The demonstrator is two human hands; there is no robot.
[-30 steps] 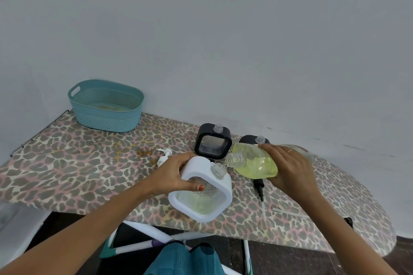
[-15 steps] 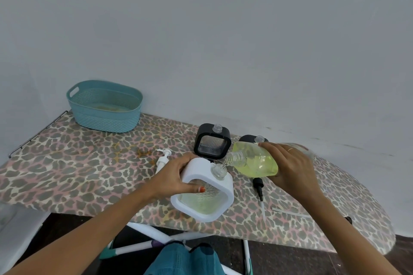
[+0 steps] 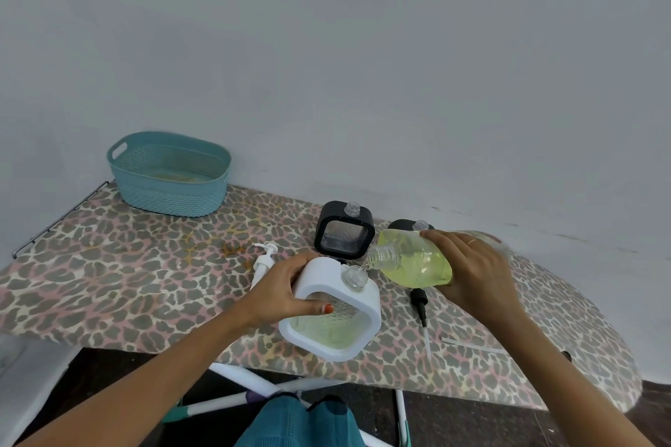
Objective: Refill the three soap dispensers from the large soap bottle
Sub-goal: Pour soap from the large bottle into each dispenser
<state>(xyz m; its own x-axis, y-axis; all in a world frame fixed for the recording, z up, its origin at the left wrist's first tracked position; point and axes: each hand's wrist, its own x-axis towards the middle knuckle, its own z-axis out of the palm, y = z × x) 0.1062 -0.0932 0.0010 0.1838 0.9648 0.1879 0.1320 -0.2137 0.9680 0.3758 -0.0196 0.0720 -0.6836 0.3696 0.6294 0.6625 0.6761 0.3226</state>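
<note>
**Pour under way: big bottle tipped at the white dispenser's narrow neck**

The right hand [image 3: 472, 272] wraps around the belly of the large clear plastic soap bottle of yellow-green liquid [image 3: 417, 263]. The bottle lies nearly on its side, mouth just above the clear threaded neck [image 3: 354, 276] of the white square-framed dispenser with a see-through window [image 3: 372, 308]. The left hand [image 3: 287, 287] clamps that dispenser's upper corner, thumb on the front, tilting it on the leopard-print ironing board [image 3: 127, 265]. The bottle looks thin-walled and squeezable, roughly half full, so its weight probably shifts as it tips. A firm hold round the middle suits it, and soap on the outside would make it slick. The dispenser looks rigid and light, so it probably needs bracing at the frame. Two black square dispensers [image 3: 344, 229] wait behind, uncapped.
</note>
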